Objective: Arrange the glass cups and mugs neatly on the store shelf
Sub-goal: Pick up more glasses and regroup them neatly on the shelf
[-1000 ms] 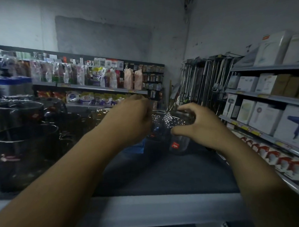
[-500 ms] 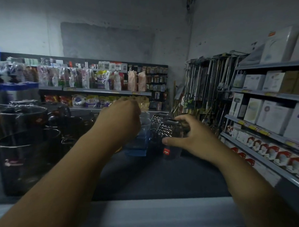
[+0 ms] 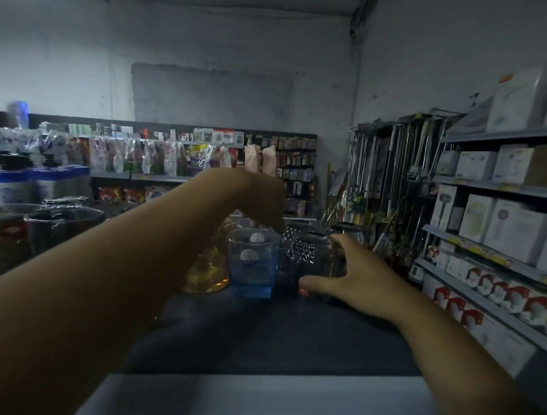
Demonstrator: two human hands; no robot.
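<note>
Dark glass [image 3: 318, 256] stands near the shelf's [image 3: 260, 338] far edge, just beside the blue cup [image 3: 252, 266], right grip [image 3: 353, 276] clasping it, apparently to align the row; left grip [image 3: 257, 197] reaches beyond the cup, fingers hidden, hold undeterminable

a stained grey wall [image 3: 210, 41] with a darker patched rectangle [image 3: 211, 94] stood behind. a long back shelf [image 3: 160, 178] carried bagged goods, hanging metal utensils [image 3: 390, 168] filled the corner, and grey shelving [image 3: 498, 187] on the right held white boxes [image 3: 515, 227]. the light was dim.
</note>
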